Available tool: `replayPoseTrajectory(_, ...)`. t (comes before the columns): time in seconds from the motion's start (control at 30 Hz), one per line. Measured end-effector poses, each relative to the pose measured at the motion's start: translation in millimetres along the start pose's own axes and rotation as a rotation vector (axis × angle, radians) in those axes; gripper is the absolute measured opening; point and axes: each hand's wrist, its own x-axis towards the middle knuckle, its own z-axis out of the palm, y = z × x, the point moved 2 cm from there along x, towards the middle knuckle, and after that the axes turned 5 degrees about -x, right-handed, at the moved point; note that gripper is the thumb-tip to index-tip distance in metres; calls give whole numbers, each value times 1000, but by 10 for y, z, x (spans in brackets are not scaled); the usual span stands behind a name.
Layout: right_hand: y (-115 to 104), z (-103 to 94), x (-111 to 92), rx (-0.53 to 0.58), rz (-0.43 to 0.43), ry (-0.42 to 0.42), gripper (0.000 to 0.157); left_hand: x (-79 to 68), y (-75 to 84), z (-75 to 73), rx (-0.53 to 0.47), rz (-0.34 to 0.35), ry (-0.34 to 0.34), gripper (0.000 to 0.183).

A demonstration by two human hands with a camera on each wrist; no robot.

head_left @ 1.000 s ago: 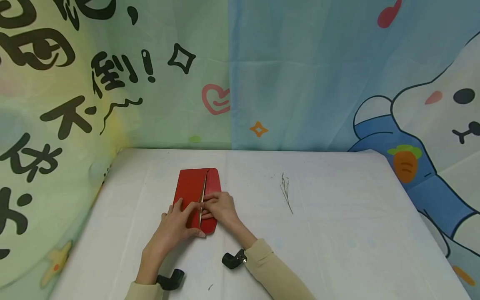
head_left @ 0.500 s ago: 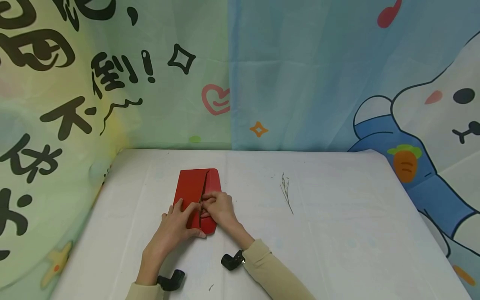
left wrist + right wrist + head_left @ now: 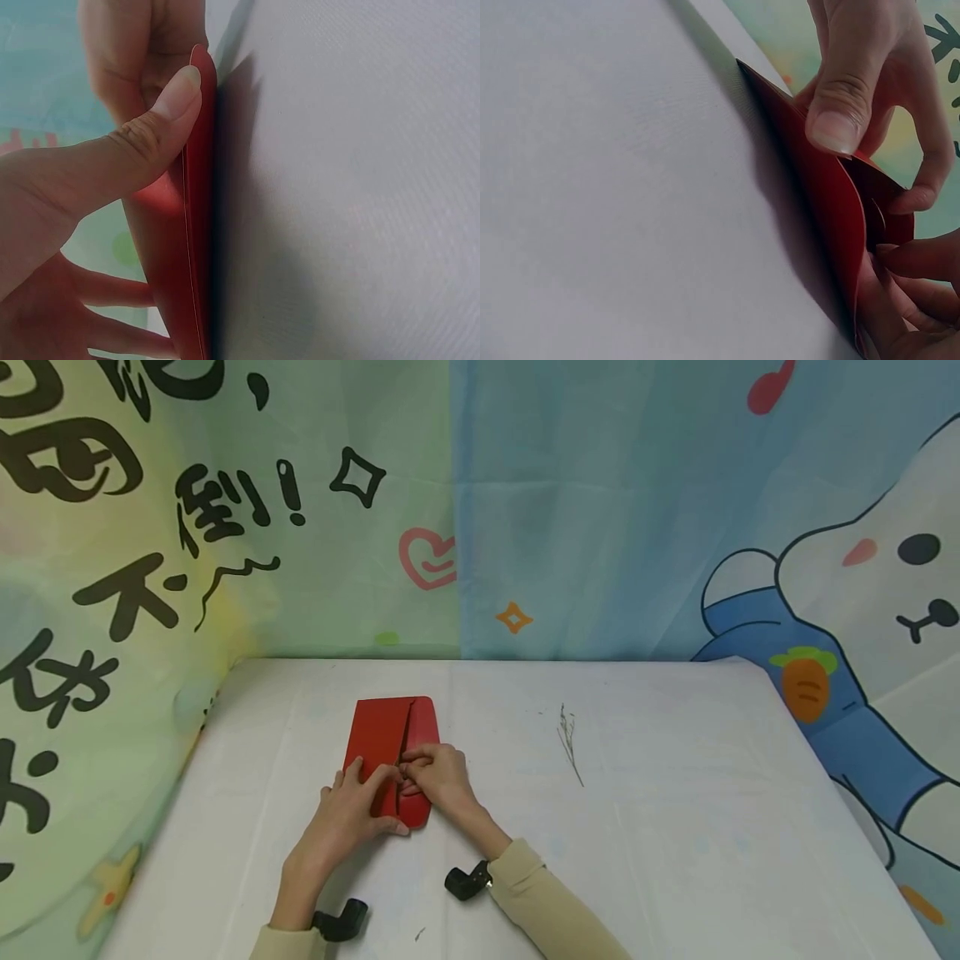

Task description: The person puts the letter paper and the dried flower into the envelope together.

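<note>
Envelope point(image 3: 374, 728) now shows a dark slit point(image 3: 407, 727), no longer golden, suggesting its opening is shifting, left hand point(image 3: 348, 804) gripping it, right hand's point(image 3: 444, 778) fingers inside (pinch unclear).

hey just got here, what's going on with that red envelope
Someone is handling the red envelope on a white table. Their left hand grips its near edge, while the fingers of the right hand are at its parted opening; whether they pinch anything is unclear. The flap is not closed. A dry sprig lies apart, to the right.
</note>
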Motion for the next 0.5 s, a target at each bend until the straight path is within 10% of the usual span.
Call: replayPoseTrajectory(0.5, -31, -191, -109, 13, -50, 8, 18, 8, 5, 15, 11, -9, -6, 67)
